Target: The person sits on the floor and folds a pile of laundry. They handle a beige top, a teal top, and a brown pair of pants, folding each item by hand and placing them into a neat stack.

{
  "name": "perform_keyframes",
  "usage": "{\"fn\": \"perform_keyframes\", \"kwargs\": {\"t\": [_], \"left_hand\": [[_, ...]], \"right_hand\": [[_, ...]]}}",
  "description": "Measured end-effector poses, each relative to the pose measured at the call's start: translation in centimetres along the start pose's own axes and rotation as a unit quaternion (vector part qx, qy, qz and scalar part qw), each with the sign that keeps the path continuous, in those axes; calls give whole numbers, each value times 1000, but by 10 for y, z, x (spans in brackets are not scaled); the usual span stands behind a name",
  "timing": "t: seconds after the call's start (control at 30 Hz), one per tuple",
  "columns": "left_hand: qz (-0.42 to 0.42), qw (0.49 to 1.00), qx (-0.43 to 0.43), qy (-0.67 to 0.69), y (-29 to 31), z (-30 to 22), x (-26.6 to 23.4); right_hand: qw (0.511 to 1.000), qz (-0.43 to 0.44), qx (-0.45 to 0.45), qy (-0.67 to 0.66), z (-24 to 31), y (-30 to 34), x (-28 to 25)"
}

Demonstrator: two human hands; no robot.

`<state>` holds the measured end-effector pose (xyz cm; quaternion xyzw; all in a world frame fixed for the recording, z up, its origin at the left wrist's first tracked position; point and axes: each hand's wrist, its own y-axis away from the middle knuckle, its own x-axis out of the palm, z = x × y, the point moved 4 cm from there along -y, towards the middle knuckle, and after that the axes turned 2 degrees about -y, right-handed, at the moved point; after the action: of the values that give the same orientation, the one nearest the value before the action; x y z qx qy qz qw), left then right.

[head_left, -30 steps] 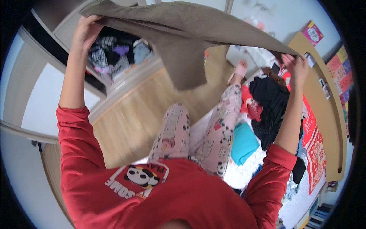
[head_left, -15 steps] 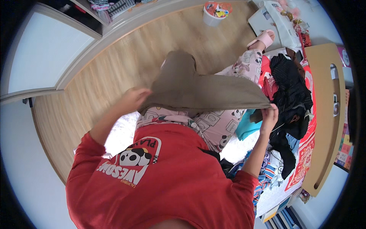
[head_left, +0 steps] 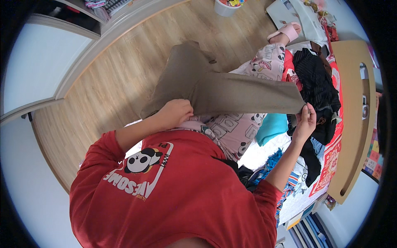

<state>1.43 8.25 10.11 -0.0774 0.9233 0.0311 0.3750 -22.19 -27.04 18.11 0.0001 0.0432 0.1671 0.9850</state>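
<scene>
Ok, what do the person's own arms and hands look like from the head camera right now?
Both arms wear red long sleeves pushed up toward the elbows, leaving the forearms bare. The left hand and right hand are bare: no gloves, and no rings or watch that I can make out. The sleeves belong to a red top with a panda print.

The tan garment [head_left: 223, 89] pinched in both hands looked like matt woven cloth, the floor [head_left: 120, 78] beyond the fingers was smooth, faintly glossy wood planks.

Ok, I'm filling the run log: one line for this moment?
left hand: grips khaki trousers | right hand: pinches their far edge | trousers: spread over lap
</scene>
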Motion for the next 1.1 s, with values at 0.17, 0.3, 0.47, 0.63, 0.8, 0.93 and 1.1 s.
{"fn": "perform_keyframes", "kwargs": {"t": [0.17, 0.3, 0.47, 0.63, 0.8, 0.93, 1.1], "left_hand": [[55, 998, -12, 29, 4, -1, 2], [-41, 995, -43, 81, -31, -7, -11], [-112, 994, -4, 6, -93, -60, -5], [-111, 989, -95, -38, -89, -52, 1], [-165, 978, -111, 54, -40, -13, 23], [-214, 958, -124, 146, -28, -10, 29], [-258, 845, -196, 424, -17, 8, 42]], "right_hand": [[1000, -5, 5, 29, -3, -3, 4], [999, -8, -12, 31, 20, 3, 17], [992, -3, -78, 101, 59, 3, 47], [979, -4, -121, 164, 88, -9, 70], [976, 22, -127, 177, 100, -17, 100], [955, 85, -194, 207, 135, -23, 187], [917, 333, -211, 66, 135, -13, 359]]}}
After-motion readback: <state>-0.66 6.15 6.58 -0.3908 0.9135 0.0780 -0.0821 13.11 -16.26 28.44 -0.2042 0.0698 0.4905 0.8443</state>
